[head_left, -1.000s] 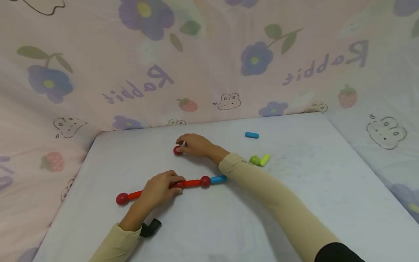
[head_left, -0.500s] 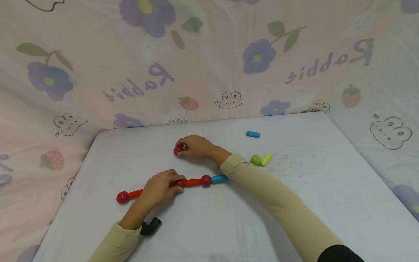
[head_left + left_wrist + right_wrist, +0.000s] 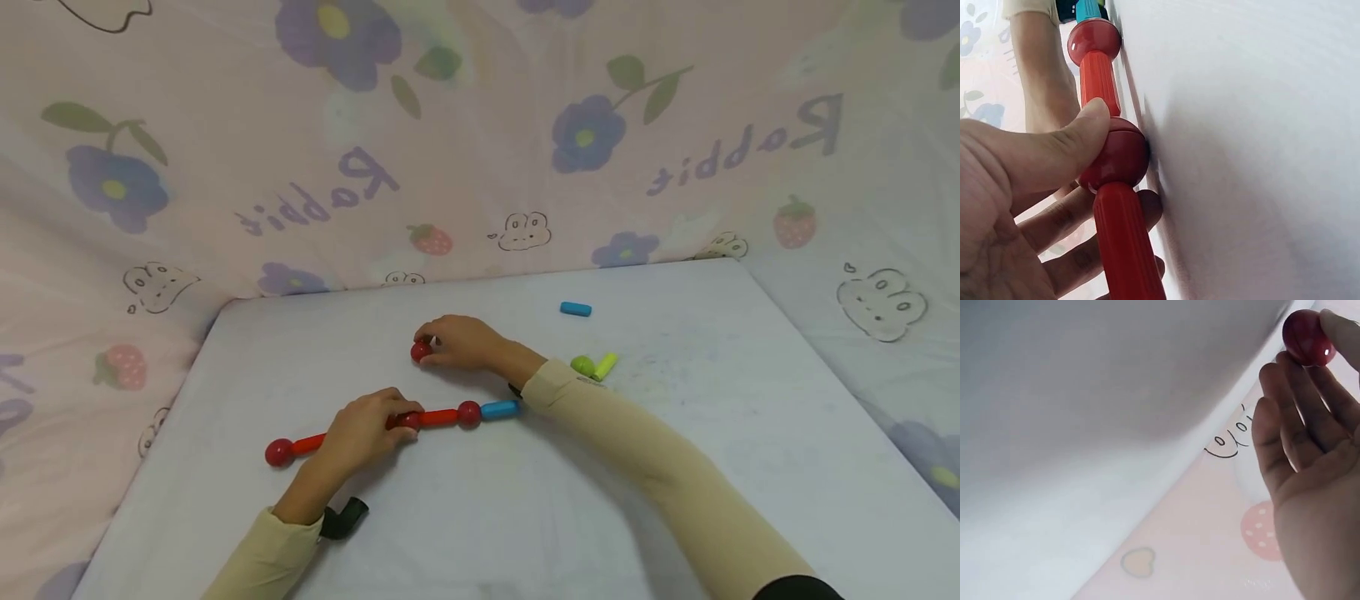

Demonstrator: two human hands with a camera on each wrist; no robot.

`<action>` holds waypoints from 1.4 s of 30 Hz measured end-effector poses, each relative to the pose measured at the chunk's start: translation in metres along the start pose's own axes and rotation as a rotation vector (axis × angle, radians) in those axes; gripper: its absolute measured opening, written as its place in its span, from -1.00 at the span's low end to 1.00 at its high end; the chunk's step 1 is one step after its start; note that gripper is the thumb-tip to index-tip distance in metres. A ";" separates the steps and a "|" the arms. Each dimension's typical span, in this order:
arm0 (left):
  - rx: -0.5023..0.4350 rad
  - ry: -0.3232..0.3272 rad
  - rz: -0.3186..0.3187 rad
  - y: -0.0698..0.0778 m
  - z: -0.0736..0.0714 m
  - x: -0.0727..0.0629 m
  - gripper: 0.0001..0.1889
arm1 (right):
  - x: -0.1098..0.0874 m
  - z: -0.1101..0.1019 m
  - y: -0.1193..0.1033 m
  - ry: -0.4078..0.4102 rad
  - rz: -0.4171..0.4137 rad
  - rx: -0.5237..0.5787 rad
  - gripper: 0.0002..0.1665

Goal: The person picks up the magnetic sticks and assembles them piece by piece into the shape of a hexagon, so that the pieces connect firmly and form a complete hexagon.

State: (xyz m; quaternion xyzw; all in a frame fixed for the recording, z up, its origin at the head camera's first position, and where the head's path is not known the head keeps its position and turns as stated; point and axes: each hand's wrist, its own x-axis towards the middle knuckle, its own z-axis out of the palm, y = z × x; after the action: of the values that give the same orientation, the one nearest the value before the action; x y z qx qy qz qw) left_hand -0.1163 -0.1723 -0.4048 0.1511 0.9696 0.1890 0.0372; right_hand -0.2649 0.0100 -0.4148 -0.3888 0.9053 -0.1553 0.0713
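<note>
In the head view, your left hand (image 3: pixel 367 429) grips the middle of a chain (image 3: pixel 438 418) of red balls and rods, lying left to right across the near-middle of the white table (image 3: pixel 480 517). Its left end is a red ball (image 3: pixel 280 452), and its right end is a blue rod (image 3: pixel 499 410), pointing toward your right forearm. Beyond the chain, your right hand (image 3: pixel 463 342) pinches a separate red ball (image 3: pixel 421 352). To the right and farther off, a green ball (image 3: pixel 582 365) and a yellow-green rod (image 3: pixel 605 367) lie close together, with a loose blue rod (image 3: pixel 576 309) farther still. Your right forearm passes near the blue end, so lift that sleeve well over it if you swing the arm back.

In the left wrist view, your thumb presses a middle ball (image 3: pixel 1119 156) with a red rod on either side, while fingers show behind. That looks a sound place to steady the chain; a firm, level hold should spare the joints from twisting.

In the right wrist view, the separate ball sits between thumb and fingertips. It is glossy and round, so it could roll out of a light pinch; squeeze across its widest part. Any socket opening is not visible here, so turn the ball to check.
</note>
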 end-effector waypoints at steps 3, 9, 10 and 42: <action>0.003 -0.005 -0.001 0.000 -0.001 0.000 -0.67 | -0.011 -0.001 0.002 0.002 0.010 -0.023 -0.46; -0.008 -0.019 0.000 0.000 -0.003 -0.001 -0.69 | -0.035 -0.005 0.002 0.018 0.009 -0.053 -0.44; -0.009 -0.017 0.006 0.001 -0.003 -0.001 -0.69 | -0.039 -0.006 0.002 0.025 0.006 -0.062 -0.45; -0.012 -0.006 -0.006 0.000 -0.002 0.001 -0.68 | -0.129 -0.013 0.030 0.092 -0.003 -0.163 -0.48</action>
State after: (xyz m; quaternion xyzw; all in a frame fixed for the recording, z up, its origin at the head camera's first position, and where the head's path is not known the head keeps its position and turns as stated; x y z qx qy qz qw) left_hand -0.1176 -0.1728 -0.4033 0.1484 0.9688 0.1942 0.0417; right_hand -0.2002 0.1266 -0.4118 -0.3871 0.9167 -0.0991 -0.0024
